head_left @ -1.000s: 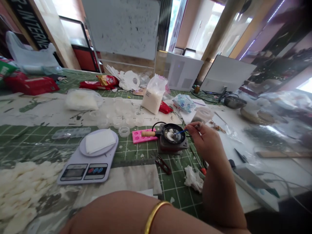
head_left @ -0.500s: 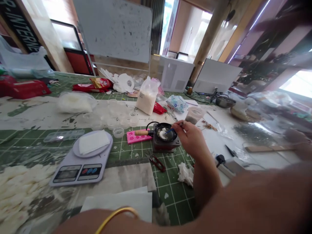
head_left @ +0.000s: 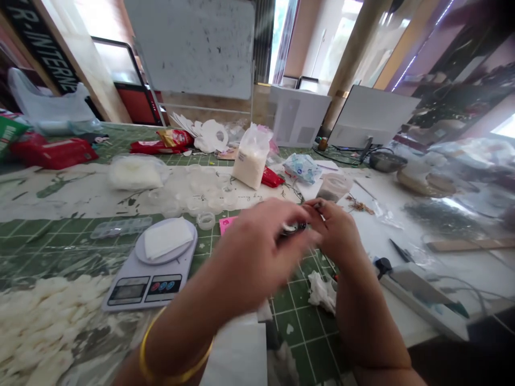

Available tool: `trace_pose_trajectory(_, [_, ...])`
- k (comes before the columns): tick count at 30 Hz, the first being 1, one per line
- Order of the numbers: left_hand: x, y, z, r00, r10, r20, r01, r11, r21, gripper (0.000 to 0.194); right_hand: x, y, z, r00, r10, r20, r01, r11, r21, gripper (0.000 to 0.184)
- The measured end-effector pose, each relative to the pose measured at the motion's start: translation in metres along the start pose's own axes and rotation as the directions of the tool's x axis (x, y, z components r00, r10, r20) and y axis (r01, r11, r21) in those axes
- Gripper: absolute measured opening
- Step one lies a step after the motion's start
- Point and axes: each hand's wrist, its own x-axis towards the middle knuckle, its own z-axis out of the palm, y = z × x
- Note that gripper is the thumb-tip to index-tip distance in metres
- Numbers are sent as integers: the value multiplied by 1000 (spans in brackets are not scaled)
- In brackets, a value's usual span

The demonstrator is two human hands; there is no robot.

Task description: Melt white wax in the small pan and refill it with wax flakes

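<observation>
Hands close together over the desk (head_left: 295,311); left hand (head_left: 261,246) motion-blurred, its fingers bent toward the right, and whether it gripped anything could not be told. Right hand (head_left: 338,230) had thumb and fingers drawn together; whatever sat between the tips was too small and too covered to identify. Black pan (head_left: 293,229) lay behind the left hand, just a dark sliver with some white showing through the gap in the fingers; the rest was hidden. Pink mould (head_left: 226,223) cut down to one corner by the same hand. Crumpled white tissue (head_left: 322,292) partly behind the right forearm. Clear containers (head_left: 193,185) ran together, edges hard to separate. White paper (head_left: 237,354) cut off at the lower frame edge.
</observation>
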Motion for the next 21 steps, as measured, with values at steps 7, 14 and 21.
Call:
trace_pose_trajectory(7, [42,-65,14,999,-38,-25,42,977,209,12,-1,-4,4,1000,22,2,-22,1000,-19,24])
trace_pose_trajectory(14, [43,-64,48,980,189,60,-196,968,154,15,-5,-10,10,998,-46,38,46,999,8,22])
trace_pose_trajectory(21, [45,-68,67,974,221,48,-226,959,172,12,-23,-25,19,998,-5,62,-4,989,145,25])
